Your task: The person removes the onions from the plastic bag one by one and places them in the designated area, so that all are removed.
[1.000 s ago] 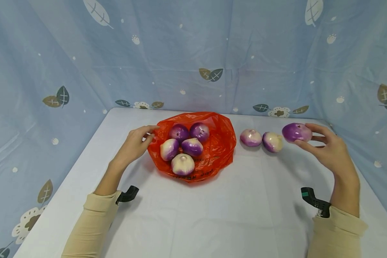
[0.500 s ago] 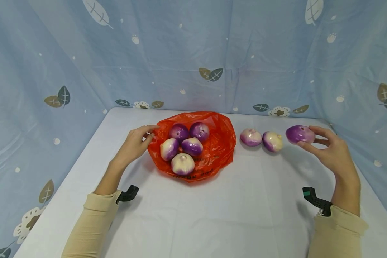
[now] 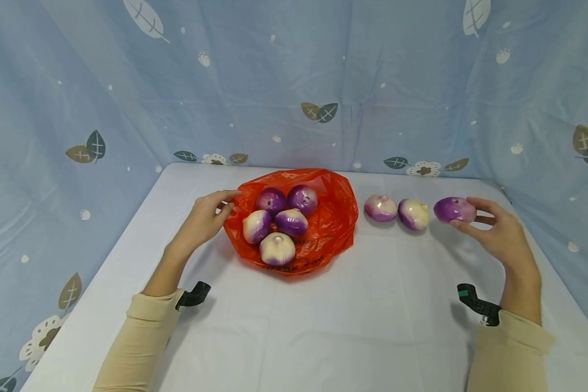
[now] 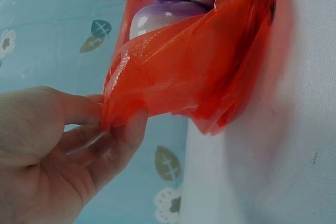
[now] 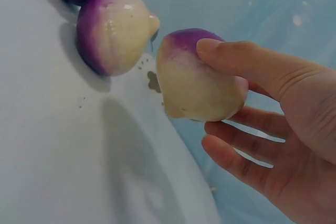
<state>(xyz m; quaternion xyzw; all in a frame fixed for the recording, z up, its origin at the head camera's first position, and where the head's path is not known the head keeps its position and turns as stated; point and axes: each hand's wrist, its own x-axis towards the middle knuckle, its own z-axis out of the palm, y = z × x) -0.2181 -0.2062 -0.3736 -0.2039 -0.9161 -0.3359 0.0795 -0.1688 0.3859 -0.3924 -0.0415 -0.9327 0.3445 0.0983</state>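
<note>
We hold one purple-and-white bulb [image 3: 454,210] in our right hand [image 3: 501,234], thumb and fingers around it, raised above the white table [image 3: 353,326] near a pair of loose bulbs [image 3: 414,214]. With our left hand [image 3: 203,218] we pinch the edge of a red plastic bag [image 3: 335,215], spread open around five bulbs [image 3: 277,249].

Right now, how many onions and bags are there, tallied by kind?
Onions: 8 (5 in the bag, 2 on the table, 1 in the right hand)
Bags: 1
Total: 9
</note>
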